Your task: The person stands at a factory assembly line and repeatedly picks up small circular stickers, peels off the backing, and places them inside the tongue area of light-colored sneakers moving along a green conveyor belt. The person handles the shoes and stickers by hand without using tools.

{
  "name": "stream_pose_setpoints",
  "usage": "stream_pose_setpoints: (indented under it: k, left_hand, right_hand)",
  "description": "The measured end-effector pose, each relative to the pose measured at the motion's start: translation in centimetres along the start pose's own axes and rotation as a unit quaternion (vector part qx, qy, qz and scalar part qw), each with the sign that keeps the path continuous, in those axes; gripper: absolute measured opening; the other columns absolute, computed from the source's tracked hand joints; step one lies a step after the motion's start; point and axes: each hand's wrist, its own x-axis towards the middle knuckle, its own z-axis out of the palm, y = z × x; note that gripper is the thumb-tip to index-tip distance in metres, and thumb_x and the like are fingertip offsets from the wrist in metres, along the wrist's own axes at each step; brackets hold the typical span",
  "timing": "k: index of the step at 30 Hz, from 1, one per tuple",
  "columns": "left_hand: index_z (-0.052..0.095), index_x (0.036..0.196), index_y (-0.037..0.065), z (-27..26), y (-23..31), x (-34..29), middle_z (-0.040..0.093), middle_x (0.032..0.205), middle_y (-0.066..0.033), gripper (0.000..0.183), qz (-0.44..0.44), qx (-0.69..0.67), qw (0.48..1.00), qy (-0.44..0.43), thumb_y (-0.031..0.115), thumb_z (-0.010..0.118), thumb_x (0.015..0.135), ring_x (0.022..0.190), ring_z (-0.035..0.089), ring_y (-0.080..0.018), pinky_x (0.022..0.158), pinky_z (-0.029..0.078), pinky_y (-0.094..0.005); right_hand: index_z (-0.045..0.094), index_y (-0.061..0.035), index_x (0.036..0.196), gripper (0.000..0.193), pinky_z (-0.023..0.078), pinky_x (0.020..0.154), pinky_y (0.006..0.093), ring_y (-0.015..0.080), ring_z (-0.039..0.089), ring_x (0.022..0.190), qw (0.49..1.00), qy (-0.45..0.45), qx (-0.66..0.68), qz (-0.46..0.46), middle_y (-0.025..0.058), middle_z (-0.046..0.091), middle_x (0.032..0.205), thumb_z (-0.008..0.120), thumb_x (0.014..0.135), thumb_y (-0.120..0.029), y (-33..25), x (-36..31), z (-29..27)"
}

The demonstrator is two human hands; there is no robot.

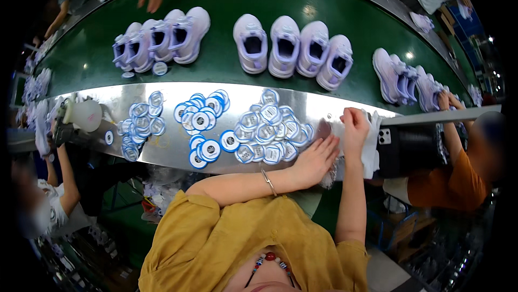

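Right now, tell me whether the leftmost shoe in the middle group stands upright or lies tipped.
Upright: the shoe shows its dark opening facing up, above the green surface.

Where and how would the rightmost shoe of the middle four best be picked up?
Likely at the heel, coming from the near side: the shoe stands on its sole, toe pointing away, heel toward the camera. I'd pinch the rear collar, thumb inside the dark opening. Its neighbour crowds its left flank, so avoid coming from there.
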Motion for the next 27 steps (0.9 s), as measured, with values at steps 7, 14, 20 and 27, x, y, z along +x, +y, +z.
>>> stream_pose_setpoints:
  k: [7,14,20,27]
  left_hand:
    - [0.048,0.124,-0.003,0.2,-0.1,-0.7,0.040,0.134,-0.0240,0.047,-0.007,-0.007,1.000,0.006,0.019,0.054,0.082,0.127,0.036,-0.0361,0.105,0.029,-0.0445]
    - [0.052,0.117,-0.001,-2.3,0.3,-0.7,0.046,0.128,-0.0205,0.041,0.003,-0.020,0.998,0.053,0.016,0.057,0.080,0.112,0.047,-0.0331,0.091,0.039,-0.0427]
    - [0.059,0.101,0.003,-8.5,-5.5,-3.1,0.057,0.092,-0.0141,0.028,-0.077,-0.051,0.987,0.130,0.004,0.063,0.074,0.086,0.054,-0.0306,0.072,0.046,-0.0373]
    - [0.058,0.093,0.001,-11.0,-11.6,-2.3,0.055,0.093,-0.0153,0.035,-0.199,-0.025,0.978,0.052,0.016,0.076,0.067,0.091,0.050,-0.0313,0.078,0.044,-0.0379]
  right_hand:
    - [0.061,-0.0010,0.083,0.006,0.044,0.063,0.0263,0.0129,0.055,0.069,0.994,0.091,0.008,-0.058,0.0050,0.061,0.082,0.059,0.085,-0.005,0.0,1.1,0.3]
    - [0.057,-0.0033,0.097,0.009,0.039,0.053,0.0191,0.0059,0.046,0.062,0.942,0.069,0.318,-0.080,0.0026,0.055,0.076,0.054,0.091,-0.008,-9.0,1.3,-1.1]
    - [0.059,-0.0053,0.095,0.009,0.027,0.049,0.0163,0.0005,0.035,0.056,0.993,-0.059,0.086,0.048,-0.0075,0.045,0.068,0.057,0.088,-0.010,-8.3,-3.0,-0.6]
    - [0.060,-0.0039,0.091,0.007,0.034,0.054,0.0187,0.0018,0.043,0.062,0.971,-0.214,0.074,0.081,-0.0053,0.050,0.068,0.059,0.086,-0.010,-6.6,-5.2,4.0]
